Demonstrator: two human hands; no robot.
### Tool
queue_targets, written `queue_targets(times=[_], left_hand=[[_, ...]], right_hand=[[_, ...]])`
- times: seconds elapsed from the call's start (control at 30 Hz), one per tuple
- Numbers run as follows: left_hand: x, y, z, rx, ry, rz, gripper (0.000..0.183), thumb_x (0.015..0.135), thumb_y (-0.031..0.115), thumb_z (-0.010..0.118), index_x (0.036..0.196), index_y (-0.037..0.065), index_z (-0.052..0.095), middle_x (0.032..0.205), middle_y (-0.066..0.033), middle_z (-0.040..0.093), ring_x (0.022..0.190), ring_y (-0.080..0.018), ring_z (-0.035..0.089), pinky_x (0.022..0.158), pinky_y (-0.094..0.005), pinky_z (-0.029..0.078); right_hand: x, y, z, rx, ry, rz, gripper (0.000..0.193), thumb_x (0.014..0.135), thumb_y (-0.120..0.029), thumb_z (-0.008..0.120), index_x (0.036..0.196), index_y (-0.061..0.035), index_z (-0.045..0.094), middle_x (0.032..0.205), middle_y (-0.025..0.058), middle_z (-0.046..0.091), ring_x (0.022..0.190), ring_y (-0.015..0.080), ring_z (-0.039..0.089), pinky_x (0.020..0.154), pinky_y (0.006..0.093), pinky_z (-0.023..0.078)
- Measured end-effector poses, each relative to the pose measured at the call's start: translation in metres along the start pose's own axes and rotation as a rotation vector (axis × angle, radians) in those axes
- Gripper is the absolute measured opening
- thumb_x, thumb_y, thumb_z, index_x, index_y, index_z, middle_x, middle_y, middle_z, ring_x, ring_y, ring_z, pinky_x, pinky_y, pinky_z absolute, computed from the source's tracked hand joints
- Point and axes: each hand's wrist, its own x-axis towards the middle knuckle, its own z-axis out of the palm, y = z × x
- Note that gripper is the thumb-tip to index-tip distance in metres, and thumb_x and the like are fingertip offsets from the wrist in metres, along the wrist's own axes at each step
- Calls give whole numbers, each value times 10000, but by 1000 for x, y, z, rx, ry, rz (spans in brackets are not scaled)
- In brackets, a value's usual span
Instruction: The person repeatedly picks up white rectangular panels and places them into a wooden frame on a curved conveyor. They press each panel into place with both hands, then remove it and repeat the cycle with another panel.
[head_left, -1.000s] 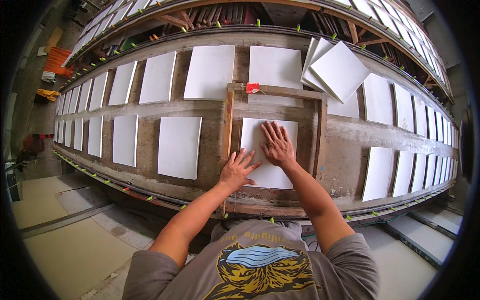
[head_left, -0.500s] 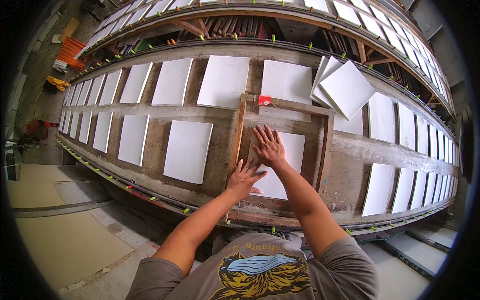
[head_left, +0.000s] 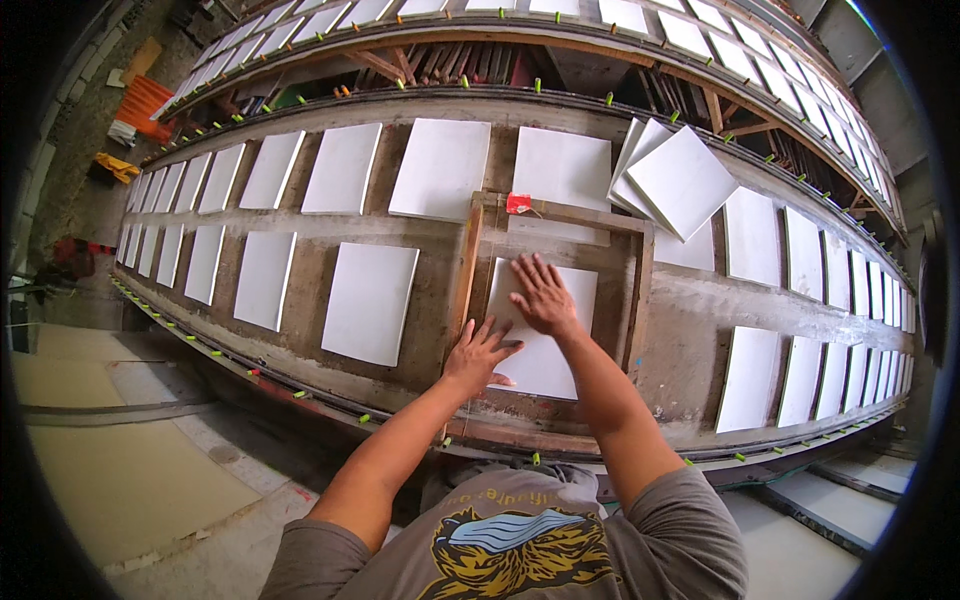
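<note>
In front of me a flat white rectangular panel point(head_left: 545, 362) lies on the long table, seen inside a wooden frame point(head_left: 462, 285). My right hand point(head_left: 547, 297) rests palm down on the panel's upper middle, fingers stretched and slightly spread. Lower and to the left, my left hand point(head_left: 480, 358) has its fingers spread over the panel's left edge, with its wrist near the frame's left bar. Neither hand grips anything. A red patch point(head_left: 519, 204) marks the frame's far left corner. Whether a mesh spans the frame, I cannot tell.
Two rows of white panels point(head_left: 371, 304) run along the table point(head_left: 680, 375) to both sides. Beyond the frame's far right corner, several loose panels point(head_left: 683, 182) are stacked askew. Small green clips point(head_left: 365, 419) line the table edges. Another panel-covered table point(head_left: 560, 35) stands behind.
My right hand has slid a little to the right across the panel, while my left hand stays near the panel's left edge. The whole view has shifted slightly.
</note>
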Motion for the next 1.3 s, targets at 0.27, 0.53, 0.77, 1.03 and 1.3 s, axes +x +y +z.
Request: queue_targets(times=[0.27,0.53,0.77,1.03,1.3], left_hand=[[-1,1,5,36,-75,-39,880,806,745,605,1596,452,350,1729,18,217,1601,-287,145,1286,-552,122],[1,2,3,-12,-47,-38,874,789,750,619,1578,455,383,1715,1,257,1591,-295,186,1286,-572,128],[-2,2,4,20,-15,-30,882,807,755,614,1591,442,359,1725,-12,219,1594,-292,162,1284,-561,146],[-16,-1,5,-149,307,-63,866,809,585,805,1541,235,502,1705,-134,231,1579,-355,190,1260,-523,227],[-50,1,23,-703,440,-832,926,932,635,661,1587,67,335,1533,-230,477,1417,-439,448,1142,-546,400]], right_hand=[[-6,54,-17,-16,40,255,734,1052,-550,427,1657,-182,237,1729,87,203,1600,301,146,1285,486,175],[-104,28,-10,12,46,401,808,1031,-528,489,1664,-131,181,1743,128,103,1603,338,114,1287,541,116],[-171,-13,-12,-47,-63,286,797,1041,-585,440,1666,-149,207,1741,130,126,1611,308,86,1288,538,66],[-218,10,-56,-69,308,463,902,878,-494,762,1587,-123,345,1595,211,380,1503,403,323,1188,565,305],[-234,16,-70,232,128,899,873,876,-399,774,1542,-71,314,1364,241,588,1202,441,622,953,506,528]])
